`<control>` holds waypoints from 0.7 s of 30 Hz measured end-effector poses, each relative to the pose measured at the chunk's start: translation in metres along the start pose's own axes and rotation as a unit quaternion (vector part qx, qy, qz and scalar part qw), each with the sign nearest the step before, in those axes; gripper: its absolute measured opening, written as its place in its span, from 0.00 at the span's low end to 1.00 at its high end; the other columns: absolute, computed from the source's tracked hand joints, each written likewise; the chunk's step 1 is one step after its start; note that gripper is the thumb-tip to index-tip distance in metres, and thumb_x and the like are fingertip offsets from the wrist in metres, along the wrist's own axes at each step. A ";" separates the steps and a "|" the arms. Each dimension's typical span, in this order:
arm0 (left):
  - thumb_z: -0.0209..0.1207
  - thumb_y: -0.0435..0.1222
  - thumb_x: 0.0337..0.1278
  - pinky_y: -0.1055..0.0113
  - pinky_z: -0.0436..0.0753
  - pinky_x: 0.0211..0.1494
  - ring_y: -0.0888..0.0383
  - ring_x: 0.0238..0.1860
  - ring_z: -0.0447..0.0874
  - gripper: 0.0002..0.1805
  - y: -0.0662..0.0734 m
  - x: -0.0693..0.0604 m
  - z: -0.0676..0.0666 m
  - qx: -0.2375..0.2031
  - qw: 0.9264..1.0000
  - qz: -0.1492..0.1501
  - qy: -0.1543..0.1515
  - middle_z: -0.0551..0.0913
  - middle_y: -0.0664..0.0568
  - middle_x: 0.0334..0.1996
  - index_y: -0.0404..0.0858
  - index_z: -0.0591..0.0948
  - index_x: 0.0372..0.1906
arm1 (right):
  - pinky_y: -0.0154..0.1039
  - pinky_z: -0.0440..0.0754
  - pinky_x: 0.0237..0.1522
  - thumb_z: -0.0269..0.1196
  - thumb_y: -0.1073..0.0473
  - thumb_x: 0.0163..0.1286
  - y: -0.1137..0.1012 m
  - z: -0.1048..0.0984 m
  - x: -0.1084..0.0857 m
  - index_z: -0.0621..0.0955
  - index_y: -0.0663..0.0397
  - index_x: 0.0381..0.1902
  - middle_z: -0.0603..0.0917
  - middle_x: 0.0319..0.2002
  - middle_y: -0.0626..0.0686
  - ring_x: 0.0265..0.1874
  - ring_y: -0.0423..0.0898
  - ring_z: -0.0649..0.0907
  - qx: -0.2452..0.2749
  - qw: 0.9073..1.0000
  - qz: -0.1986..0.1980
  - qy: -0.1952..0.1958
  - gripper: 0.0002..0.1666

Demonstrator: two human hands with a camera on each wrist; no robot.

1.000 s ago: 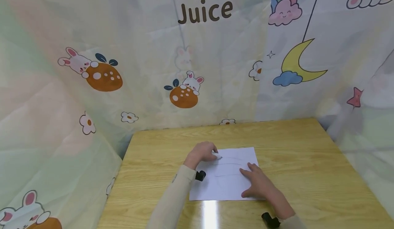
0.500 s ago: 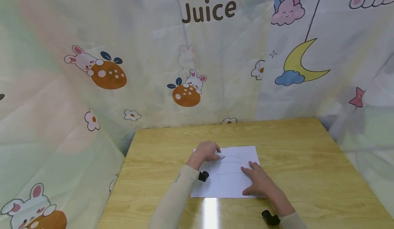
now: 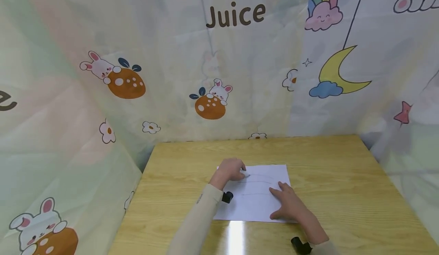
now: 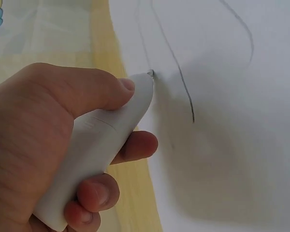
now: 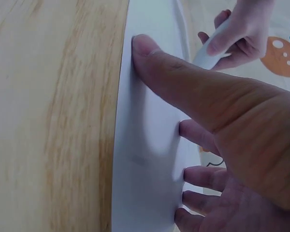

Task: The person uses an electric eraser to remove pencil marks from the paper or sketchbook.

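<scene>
From here I can see that the person wears cream sleeves. The left sleeve (image 3: 197,222) is long and a bit loose, and it stops near the wrist with a plain cuff (image 3: 215,191). A tiny row of dark marks (image 3: 200,198) runs near that end, too small for me to read. Only the end of the right sleeve (image 3: 324,247) shows. A little black gadget (image 3: 228,197) sits by the left wrist, and a second black gadget (image 3: 302,246), with a round tip, by the right. The left grip (image 3: 229,169) and right grip (image 3: 289,203) are bare hands with short thumbnails.
</scene>
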State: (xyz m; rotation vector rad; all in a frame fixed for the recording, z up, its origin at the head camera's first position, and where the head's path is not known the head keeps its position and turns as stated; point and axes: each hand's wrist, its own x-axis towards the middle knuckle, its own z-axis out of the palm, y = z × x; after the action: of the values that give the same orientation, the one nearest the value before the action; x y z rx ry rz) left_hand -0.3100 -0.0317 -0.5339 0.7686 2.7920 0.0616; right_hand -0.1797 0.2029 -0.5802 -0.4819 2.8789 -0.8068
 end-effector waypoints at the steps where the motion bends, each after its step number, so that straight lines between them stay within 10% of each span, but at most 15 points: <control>1: 0.62 0.46 0.57 0.65 0.79 0.44 0.63 0.41 0.81 0.14 -0.001 -0.001 0.000 -0.001 1.000 -0.005 -0.003 0.85 0.63 0.45 0.52 0.87 0.48 | 0.67 0.61 0.60 0.83 0.47 0.34 0.000 0.000 0.000 0.77 0.66 0.60 0.63 0.64 0.78 0.64 0.76 0.59 0.003 1.000 0.001 -0.003 0.55; 21: 0.62 0.46 0.59 0.65 0.79 0.42 0.63 0.43 0.82 0.14 0.002 -0.007 0.005 0.013 1.000 -0.007 0.009 0.85 0.63 0.45 0.51 0.87 0.49 | 0.67 0.59 0.61 0.83 0.50 0.33 0.000 0.003 0.004 0.77 0.67 0.59 0.63 0.63 0.79 0.64 0.77 0.58 0.015 1.000 0.001 -0.009 0.54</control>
State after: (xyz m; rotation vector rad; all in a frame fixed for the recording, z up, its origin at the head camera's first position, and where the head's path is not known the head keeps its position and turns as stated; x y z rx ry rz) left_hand -0.3024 -0.0336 -0.5372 0.7572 2.8202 0.0295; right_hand -0.1829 0.2002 -0.5834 -0.4797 2.8455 -0.8383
